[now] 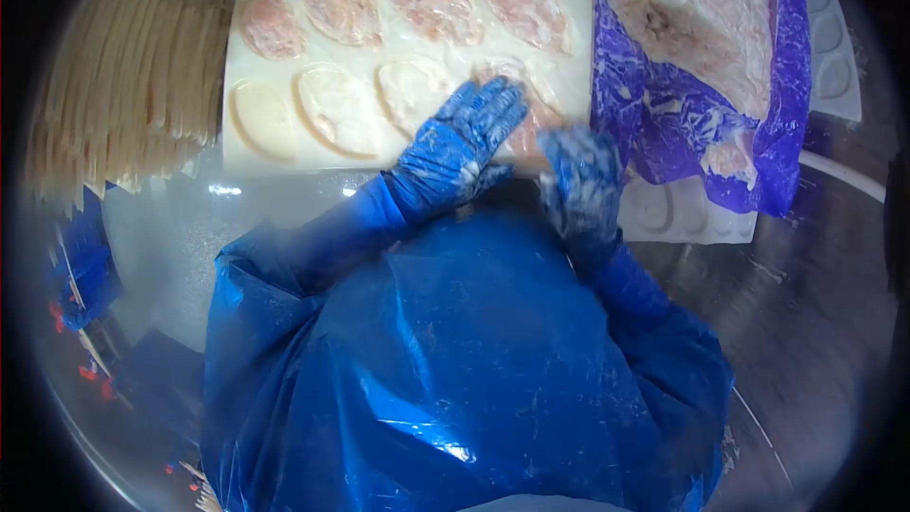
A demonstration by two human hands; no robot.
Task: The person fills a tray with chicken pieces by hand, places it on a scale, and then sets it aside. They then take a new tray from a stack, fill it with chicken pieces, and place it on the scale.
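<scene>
A white moulded tray (pixel 417 163) with oval hollows lies in front of me. Pinkish minced meat (pixel 428 5) fills the far-row hollows; the near row holds a pale thin layer or little. My left hand (pixel 460 137), in a blue glove smeared with white paste, lies flat with fingers stretched over a near-row hollow toward the right. Under and beside its fingertips shows some pink meat (pixel 524 133). Close by on the right is my right hand (pixel 580 180), gloved too and blurred by motion, at the tray's near right edge. Whether it holds anything is hidden.
Stacked pale, thin wooden-looking sticks (pixel 133 76) stand at the left. On the right, a purple plastic liner (pixel 664 114) holds a mass of pale minced meat (pixel 701 9). More white moulded trays (pixel 825 47) lie beyond and below it on the metal table (pixel 796 303).
</scene>
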